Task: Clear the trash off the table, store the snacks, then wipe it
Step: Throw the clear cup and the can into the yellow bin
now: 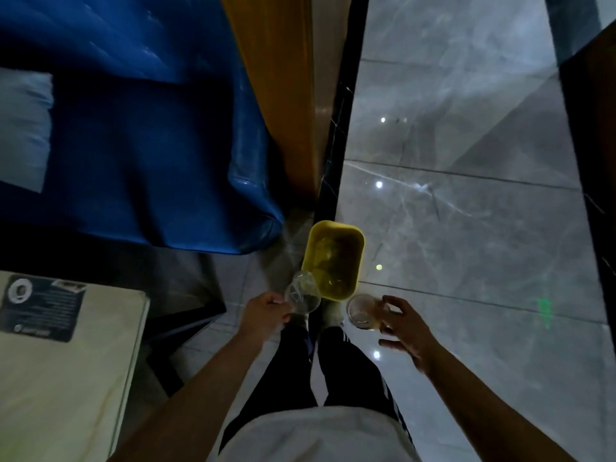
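Grey marbled floor tiles fill the dim head view, with a blue sofa at upper left and a pale table at lower left carrying a dark printed card. On the floor just ahead of the person's feet stands a yellow trash bin, some clear litter lying inside. The left hand is closed around a crumpled clear plastic cup, held at the bin's near left rim. The right hand, fingers spread and loosely curled, holds a round clear cup just beside the bin's near right corner.
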`<state>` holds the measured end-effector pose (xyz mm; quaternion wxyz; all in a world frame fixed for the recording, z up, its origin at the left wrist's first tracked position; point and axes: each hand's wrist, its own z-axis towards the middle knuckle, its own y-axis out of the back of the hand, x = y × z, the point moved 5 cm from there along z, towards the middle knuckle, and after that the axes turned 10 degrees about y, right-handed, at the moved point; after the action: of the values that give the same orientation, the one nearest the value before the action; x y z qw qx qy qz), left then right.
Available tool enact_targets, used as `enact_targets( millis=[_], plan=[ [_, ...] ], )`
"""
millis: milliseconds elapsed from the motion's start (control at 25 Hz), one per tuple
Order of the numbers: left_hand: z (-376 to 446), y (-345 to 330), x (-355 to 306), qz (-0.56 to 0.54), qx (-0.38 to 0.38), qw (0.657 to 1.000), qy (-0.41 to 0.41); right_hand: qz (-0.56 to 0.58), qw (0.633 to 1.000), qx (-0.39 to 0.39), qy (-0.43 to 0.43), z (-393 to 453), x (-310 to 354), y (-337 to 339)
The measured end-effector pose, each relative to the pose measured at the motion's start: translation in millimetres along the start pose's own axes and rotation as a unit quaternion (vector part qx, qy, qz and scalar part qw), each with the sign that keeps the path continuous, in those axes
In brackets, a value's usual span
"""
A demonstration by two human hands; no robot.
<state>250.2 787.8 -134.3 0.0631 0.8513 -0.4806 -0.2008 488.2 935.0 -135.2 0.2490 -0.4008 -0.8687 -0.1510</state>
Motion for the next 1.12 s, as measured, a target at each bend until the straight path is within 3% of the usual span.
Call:
enact_targets(
  millis=[320,520,640,800,920,1000,1120],
  plan=[
    [124,-38,26,0.081,0.022,0.994,0.067,-0.103,0.994,-0.015,0.019,130,-44,-16],
    [233,-68,41,0.143,0.003,0.988,0.062,-0.240,0.969,0.038,0.032,239,-78,-44],
    [290,-92,52,0.195,-0.005,0.980,0.043,-0.314,0.945,0.049,0.075,290,-98,-59],
    [336,-114,55,0.240,-0.020,0.971,0.002,-0.479,0.865,0.035,0.145,325,-110,-71],
    [359,-125,54,0.273,-0.009,0.962,-0.022,-0.524,0.835,0.037,0.166,344,-114,-77],
    [369,-126,54,0.286,-0.009,0.958,-0.019,-0.513,0.846,0.029,0.145,352,-119,-78],
    [374,-122,55,0.274,-0.005,0.962,0.000,-0.434,0.896,0.023,0.091,350,-126,-79]
  ],
)
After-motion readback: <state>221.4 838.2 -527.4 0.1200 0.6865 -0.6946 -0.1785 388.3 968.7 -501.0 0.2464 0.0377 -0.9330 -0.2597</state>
